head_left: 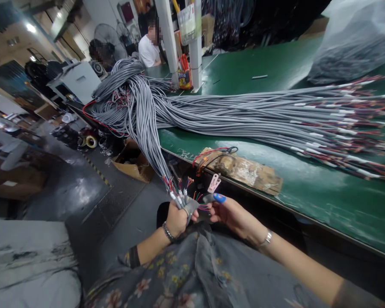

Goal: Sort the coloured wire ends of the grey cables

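My left hand is wrapped round several grey cables, close to their stripped ends. White bands sit on these cables, and short coloured wires fan out beyond them. A grey covering is on a finger of this hand. Thin coloured wires stretch from the left hand across to my right hand, whose fingers are closed at their tips. Blue tape wraps its thumb, and a grey cover is on another finger; the exact grip is partly hidden. Just above the right hand is a pale pink clip at the table edge.
A long bundle of grey cables lies across the green table. A worn wooden board with a red lead lies at its front edge. Beyond are a white post, a plastic bag and a seated person. An open carton stands below.
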{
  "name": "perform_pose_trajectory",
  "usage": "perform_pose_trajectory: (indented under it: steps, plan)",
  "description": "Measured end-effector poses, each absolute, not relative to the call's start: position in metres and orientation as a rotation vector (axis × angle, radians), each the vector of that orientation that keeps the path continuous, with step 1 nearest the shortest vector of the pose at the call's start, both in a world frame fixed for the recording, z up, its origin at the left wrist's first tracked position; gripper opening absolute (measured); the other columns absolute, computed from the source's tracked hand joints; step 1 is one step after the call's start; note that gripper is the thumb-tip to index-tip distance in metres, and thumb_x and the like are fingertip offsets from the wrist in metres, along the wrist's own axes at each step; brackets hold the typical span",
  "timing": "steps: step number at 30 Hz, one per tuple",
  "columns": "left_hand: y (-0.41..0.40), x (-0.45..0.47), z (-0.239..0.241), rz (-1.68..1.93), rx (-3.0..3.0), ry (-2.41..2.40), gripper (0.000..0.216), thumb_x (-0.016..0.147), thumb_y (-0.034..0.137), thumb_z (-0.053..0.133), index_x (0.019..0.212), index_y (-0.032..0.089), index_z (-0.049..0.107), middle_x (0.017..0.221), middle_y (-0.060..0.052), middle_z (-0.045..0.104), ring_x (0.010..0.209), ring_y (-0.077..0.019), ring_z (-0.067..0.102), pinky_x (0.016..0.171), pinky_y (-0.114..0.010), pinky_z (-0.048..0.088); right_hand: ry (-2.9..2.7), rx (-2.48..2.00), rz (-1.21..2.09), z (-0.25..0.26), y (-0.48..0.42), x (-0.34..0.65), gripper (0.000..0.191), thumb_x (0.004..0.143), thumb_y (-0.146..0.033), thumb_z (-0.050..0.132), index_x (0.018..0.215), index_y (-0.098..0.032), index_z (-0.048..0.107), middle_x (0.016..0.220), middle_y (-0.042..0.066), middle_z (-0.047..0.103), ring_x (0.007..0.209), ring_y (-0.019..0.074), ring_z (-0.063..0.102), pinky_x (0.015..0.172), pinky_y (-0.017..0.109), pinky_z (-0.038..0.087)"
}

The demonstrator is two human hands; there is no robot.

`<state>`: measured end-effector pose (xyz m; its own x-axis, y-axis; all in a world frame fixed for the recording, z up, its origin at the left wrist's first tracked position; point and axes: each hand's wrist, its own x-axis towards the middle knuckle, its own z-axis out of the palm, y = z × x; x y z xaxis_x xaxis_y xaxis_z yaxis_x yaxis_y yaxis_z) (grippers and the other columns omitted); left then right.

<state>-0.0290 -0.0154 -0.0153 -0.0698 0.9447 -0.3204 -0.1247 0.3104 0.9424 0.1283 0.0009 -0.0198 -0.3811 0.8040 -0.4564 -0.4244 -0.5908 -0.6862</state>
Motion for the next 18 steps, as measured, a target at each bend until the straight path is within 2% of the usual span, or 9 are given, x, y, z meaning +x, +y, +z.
perform_pose_trajectory:
  steps: [3,8,13,18]
  plan:
    - [-0.015,-0.028,-0.013,1.062,0.853,1.322,0.035,0.055,0.046,0.075,0.056,0.014,0.06,0.042,0.0,0.056,0.035,-0.0085,0.048,0.037,-0.02,0.039,-0.727,-1.042,2.092,-0.019,-0.002,0.127,0.035,0.06,-0.047,0.075,0.064,-0.018,0.057,0.056,-0.003,0.054,0.051,0.0095,0.048,0.05,0.023,0.042]
    - [-0.015,-0.029,-0.01,1.028,0.867,1.309,0.036,0.054,0.047,0.075,0.054,0.015,0.058,0.041,0.001,0.055,0.035,-0.0083,0.047,0.037,-0.02,0.038,-0.934,-1.113,1.897,-0.012,0.002,0.12,0.03,0.058,-0.041,0.076,0.059,-0.017,0.057,0.05,-0.004,0.053,0.046,0.0085,0.042,0.047,0.023,0.034]
    - [-0.015,-0.031,-0.011,0.968,0.892,1.263,0.034,0.056,0.044,0.074,0.052,0.015,0.056,0.042,0.0,0.055,0.035,-0.0075,0.046,0.038,-0.02,0.039,-0.963,-1.042,1.884,-0.009,0.006,0.114,0.034,0.058,-0.047,0.075,0.064,-0.019,0.058,0.052,-0.003,0.057,0.049,0.0122,0.048,0.052,0.027,0.037]
    - [-0.012,-0.027,0.0,1.0,0.82,1.264,0.035,0.053,0.044,0.075,0.052,0.015,0.054,0.039,0.001,0.053,0.032,-0.0072,0.044,0.035,-0.019,0.036,-0.829,-1.178,1.702,-0.022,0.009,0.121,0.045,0.054,-0.053,0.077,0.051,-0.02,0.047,0.045,-0.006,0.046,0.044,0.0083,0.037,0.047,0.024,0.032]
